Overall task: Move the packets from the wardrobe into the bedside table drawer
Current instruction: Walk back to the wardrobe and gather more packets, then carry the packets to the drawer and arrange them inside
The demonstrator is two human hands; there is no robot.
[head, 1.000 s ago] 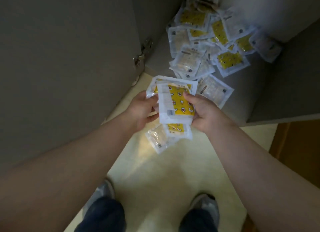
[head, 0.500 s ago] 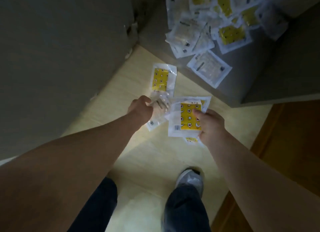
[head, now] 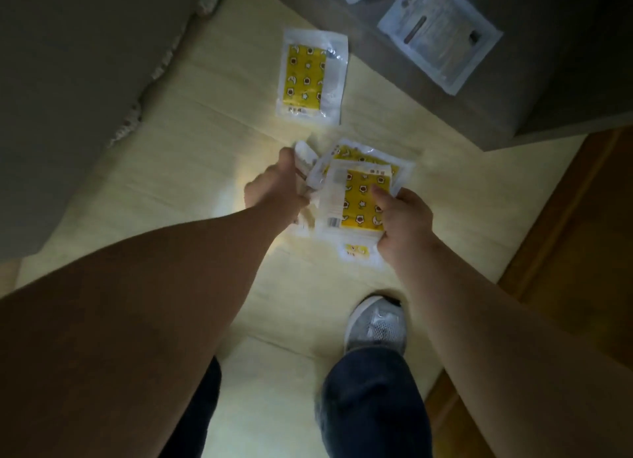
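Yellow packets (head: 363,197) pinched in right hand (head: 406,224), left hand (head: 274,190) seemingly gripping white packet (head: 306,156)

Dim light; pale cream floor (head: 191,169), grey wardrobe door (head: 68,80) at left, grey wardrobe base (head: 496,115) top right, brown wood strip (head: 565,235) at right

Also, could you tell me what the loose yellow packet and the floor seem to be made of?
The loose yellow packet looks like thin glossy plastic film: clear sealed edges catch glints over a printed yellow insert. The floor looks like pale laminate or wood planks, slight sheen; plank seams show, though which one is unclear.
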